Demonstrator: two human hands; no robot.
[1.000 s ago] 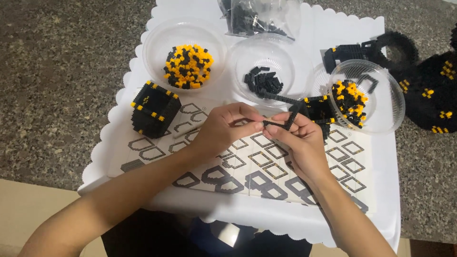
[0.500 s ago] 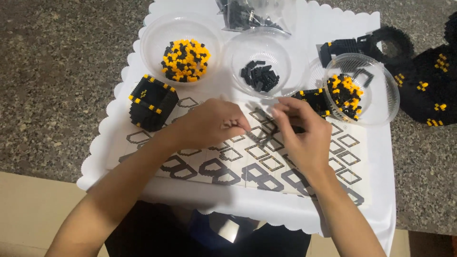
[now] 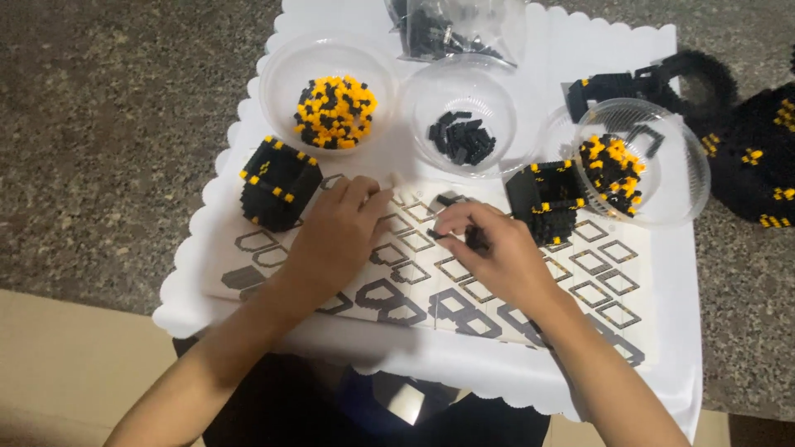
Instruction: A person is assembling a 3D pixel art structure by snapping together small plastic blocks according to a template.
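A black-and-yellow block cube (image 3: pixel 280 183) sits at the left of the white tray (image 3: pixel 248 116), just beside the left hand (image 3: pixel 335 236), which rests palm down on the printed sheet (image 3: pixel 596 273), fingers loosely curled, holding nothing visible. The right hand (image 3: pixel 493 252) pinches small black bricks (image 3: pixel 474 238). Far: three clear bowls (image 3: pixel 286 74).

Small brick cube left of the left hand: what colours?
Black brick cube with yellow-orange studs along its edges; head view.
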